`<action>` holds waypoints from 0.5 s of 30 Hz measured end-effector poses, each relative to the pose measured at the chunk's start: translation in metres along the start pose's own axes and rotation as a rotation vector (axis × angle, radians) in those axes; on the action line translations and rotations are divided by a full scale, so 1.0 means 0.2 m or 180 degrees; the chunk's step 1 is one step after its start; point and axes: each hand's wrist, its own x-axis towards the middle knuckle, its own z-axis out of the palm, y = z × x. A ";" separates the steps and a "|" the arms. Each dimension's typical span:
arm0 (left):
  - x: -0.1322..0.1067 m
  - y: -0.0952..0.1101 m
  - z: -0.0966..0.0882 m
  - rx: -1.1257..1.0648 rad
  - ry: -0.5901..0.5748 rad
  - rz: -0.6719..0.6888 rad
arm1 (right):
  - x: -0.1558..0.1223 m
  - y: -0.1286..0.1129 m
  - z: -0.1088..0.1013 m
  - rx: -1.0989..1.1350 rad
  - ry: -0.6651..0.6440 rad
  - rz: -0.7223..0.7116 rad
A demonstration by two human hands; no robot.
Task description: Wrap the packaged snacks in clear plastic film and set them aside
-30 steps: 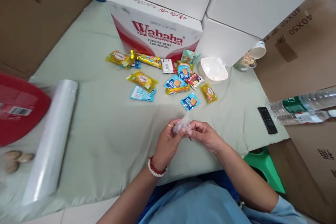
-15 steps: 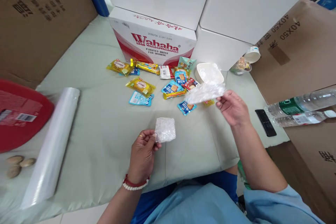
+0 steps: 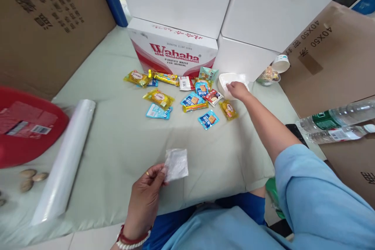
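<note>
My left hand (image 3: 152, 183) pinches a small square clear plastic packet (image 3: 177, 165) by its left edge, above the front of the table. My right hand (image 3: 238, 90) reaches to the white bowl (image 3: 222, 80) near the boxes. Its fingers are closed over the bowl's inside, with pale clear plastic beside them; whether they still grip any of it is hidden. Left of the bowl lie snack packets: a red and white one (image 3: 213, 97), blue ones (image 3: 208, 119) and yellow ones (image 3: 229, 110).
A Wahaha water carton (image 3: 175, 52) and white boxes stand along the back. At left lie a roll of plastic film (image 3: 66, 164), a red object (image 3: 29, 125) and brown nut-like pieces (image 3: 27, 184). Plastic bottles (image 3: 336, 117), a dark phone (image 3: 294, 131) and a paper cup (image 3: 280, 63) are at right.
My right hand has moved forward to the white bowl, and the crinkled plastic it held no longer shows above the snacks. My left hand has come nearer with the packet.
</note>
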 end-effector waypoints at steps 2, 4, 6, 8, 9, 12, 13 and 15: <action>-0.03 -0.02 -0.01 0.0022 0.0045 0.0123 | -0.10 0.00 -0.03 0.0153 0.0281 -0.0092; -0.06 -0.03 0.00 -0.0055 0.0025 0.0248 | -0.29 -0.01 -0.05 0.0394 0.0634 -0.0214; -0.07 -0.04 0.04 -0.0158 -0.0060 0.0295 | -0.55 -0.04 -0.01 0.0825 0.0814 -0.0347; -0.07 -0.04 0.07 -0.0249 -0.0213 0.0261 | -0.85 -0.08 0.07 0.2193 0.0022 -0.0412; -0.07 -0.04 0.09 -0.0276 -0.0314 0.0243 | -1.00 -0.10 0.12 0.2543 -0.0670 -0.0362; -0.08 -0.04 0.12 -0.0242 -0.0621 0.0310 | -1.34 -0.20 0.29 0.3202 -0.1692 0.0026; -0.09 -0.04 0.12 -0.0183 -0.0678 0.0395 | -1.41 -0.24 0.34 0.3287 -0.1761 0.0136; -0.10 -0.04 0.12 0.0021 -0.0653 0.0628 | -1.49 -0.29 0.41 0.3225 -0.1363 0.0290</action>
